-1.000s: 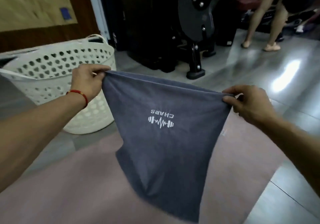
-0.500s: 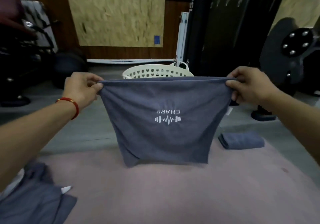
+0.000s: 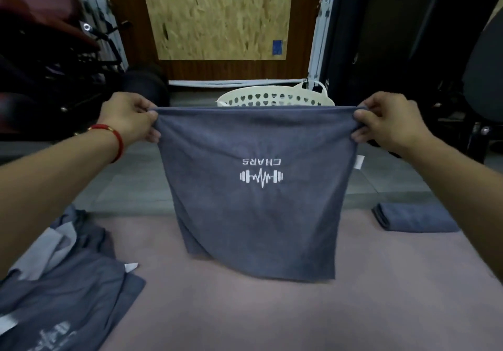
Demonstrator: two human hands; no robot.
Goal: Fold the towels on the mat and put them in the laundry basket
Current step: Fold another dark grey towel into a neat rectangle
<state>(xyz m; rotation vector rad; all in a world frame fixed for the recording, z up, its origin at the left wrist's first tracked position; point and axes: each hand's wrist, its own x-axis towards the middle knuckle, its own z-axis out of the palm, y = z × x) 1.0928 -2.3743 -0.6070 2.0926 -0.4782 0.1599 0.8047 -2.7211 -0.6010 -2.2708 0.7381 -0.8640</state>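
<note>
My left hand (image 3: 130, 118) and right hand (image 3: 386, 119) each pinch a top corner of the grey microfibre towel with the white dumbbell logo (image 3: 258, 187), holding it stretched above the pink mat (image 3: 272, 310). The white perforated plastic laundry basket (image 3: 275, 99) stands behind it. A folded grey towel (image 3: 413, 218) lies at the mat's right; a heap of unfolded grey towels (image 3: 62, 282) lies at its left.

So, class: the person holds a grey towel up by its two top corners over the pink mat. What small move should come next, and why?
Probably lower the towel flat onto the mat. The left hand and right hand pinch its top corners, it hangs unfolded with its bottom edge just at the mat, and laying it down allows the first fold before it goes into the basket.
</note>
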